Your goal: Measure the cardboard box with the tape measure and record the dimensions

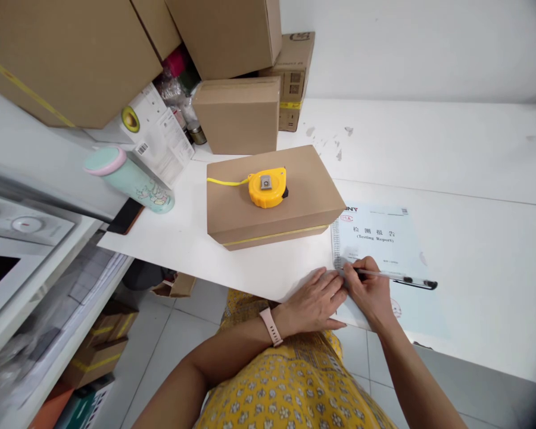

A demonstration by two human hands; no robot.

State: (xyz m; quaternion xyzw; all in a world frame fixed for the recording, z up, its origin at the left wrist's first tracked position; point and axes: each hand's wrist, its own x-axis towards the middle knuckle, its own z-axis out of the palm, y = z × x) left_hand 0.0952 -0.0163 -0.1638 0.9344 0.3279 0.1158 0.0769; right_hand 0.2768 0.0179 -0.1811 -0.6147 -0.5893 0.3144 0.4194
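My right hand is closed round a pen, its tip down at the left edge of a pale blue testing report sheet near the table's front edge. My left hand lies flat with fingers stretched out, pressing the table and the sheet's left edge right beside the right hand; a pink watch band sits on its wrist. Just left of the sheet stands a closed cardboard box with a yellow tape measure on its lid, a short length of tape pulled out to the left.
Stacked cardboard boxes crowd the back left of the white table. A mint bottle with a pink lid lies tilted at the left beside a dark phone and a white carton. More boxes sit on the floor below.
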